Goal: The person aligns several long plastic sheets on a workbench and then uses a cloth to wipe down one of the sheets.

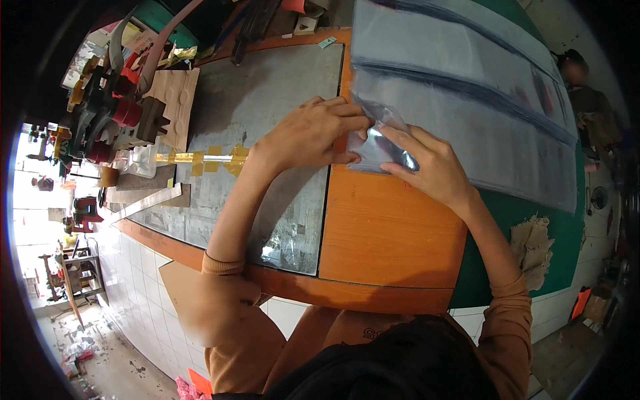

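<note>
A glossy clear plastic piece (385, 148), a bag or folded sheet, lies at the near left corner of the plastic sheets, between my two hands. My left hand (320, 133) has curled fingers and thumb closed on its left edge; the fingertips are partly hidden. From the other side my right hand (430, 163) grips it, with the thumb at its near edge and fingers on top. Layered stacks of clear plastic sheets (460, 127) spread beyond and to the right, in several overlapping rows.
A grey metal plate (280, 87) covers the left part of the orange wooden table (393, 233), with yellow tape strips (212, 160) across it. Clamp-like equipment (123, 110) stands far left. A ragged cloth (532, 250) lies on the green surface (493, 230) at right. Another person (590, 107) is at far right.
</note>
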The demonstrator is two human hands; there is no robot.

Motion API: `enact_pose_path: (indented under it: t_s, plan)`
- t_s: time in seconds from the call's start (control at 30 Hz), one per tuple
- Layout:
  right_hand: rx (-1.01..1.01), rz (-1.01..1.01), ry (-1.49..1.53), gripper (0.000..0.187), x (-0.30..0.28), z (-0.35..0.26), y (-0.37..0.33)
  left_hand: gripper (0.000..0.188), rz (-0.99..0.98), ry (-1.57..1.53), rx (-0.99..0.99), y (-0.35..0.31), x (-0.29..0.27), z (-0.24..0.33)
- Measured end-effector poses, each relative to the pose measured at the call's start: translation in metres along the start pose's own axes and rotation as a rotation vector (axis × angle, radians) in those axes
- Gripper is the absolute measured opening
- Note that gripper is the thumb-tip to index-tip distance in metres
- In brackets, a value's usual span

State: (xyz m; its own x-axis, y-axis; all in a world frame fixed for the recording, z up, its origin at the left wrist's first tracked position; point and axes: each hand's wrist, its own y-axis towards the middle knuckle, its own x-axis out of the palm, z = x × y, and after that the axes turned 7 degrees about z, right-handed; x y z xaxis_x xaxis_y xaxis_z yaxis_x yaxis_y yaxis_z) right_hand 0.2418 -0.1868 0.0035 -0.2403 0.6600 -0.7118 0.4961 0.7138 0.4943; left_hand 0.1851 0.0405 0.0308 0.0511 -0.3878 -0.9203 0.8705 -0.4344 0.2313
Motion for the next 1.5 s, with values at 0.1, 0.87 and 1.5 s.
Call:
enact_pose_path:
  t_s: [0.1,0.87,1.5]
  plan:
    - [0.012,-0.003,0.03,0.051,-0.004,0.001,0.005,0.029,0.031,-0.009,0.053,0.004,0.001,-0.006]
    - [0.008,0.205,0.056,0.043,0.014,-0.009,0.012,0.033,0.161,-0.35,-0.131,0.005,-0.005,-0.011]
    - [0.027,0.099,0.159,0.035,0.003,-0.002,0.012,0.03,0.168,-0.379,-0.175,0.004,-0.014,-0.014]
